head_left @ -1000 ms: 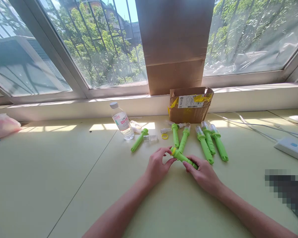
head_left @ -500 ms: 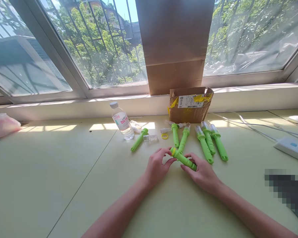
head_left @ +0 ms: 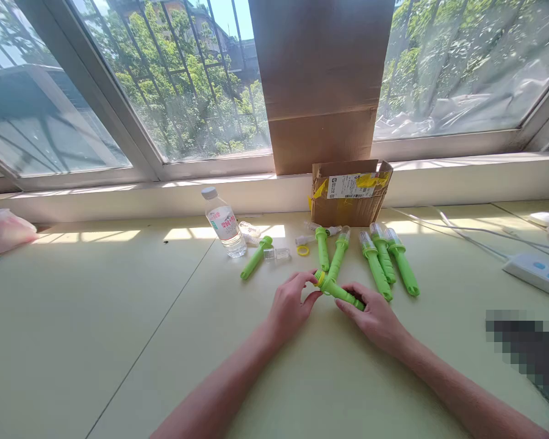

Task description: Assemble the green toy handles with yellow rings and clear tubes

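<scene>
A green plastic handle (head_left: 344, 295) lies slanted between both hands, just above the table. My right hand (head_left: 374, 314) is closed around its lower end. Around its threaded upper end sits a yellow ring (head_left: 321, 278), pinched by the fingertips of my left hand (head_left: 293, 302). Just beyond are an uncapped green handle (head_left: 322, 251) and a clear-capped green handle (head_left: 339, 253). A loose yellow ring (head_left: 302, 250) is left of these. Further left lie another green handle (head_left: 257, 258) and clear plastic caps (head_left: 277, 254).
Three capped green handles (head_left: 384, 259) lie to the right. A water bottle (head_left: 225, 224) and a cardboard box (head_left: 348, 204) stand at the back. White cables run to a power strip (head_left: 535, 275) at right. A plastic bag (head_left: 7, 230) sits far left; a pixelated dark object (head_left: 531, 347) is at right.
The green handle has tilted slightly in my hands, and the right fingers have shifted a little along it. The left hand keeps its pinch at the yellow ring.
</scene>
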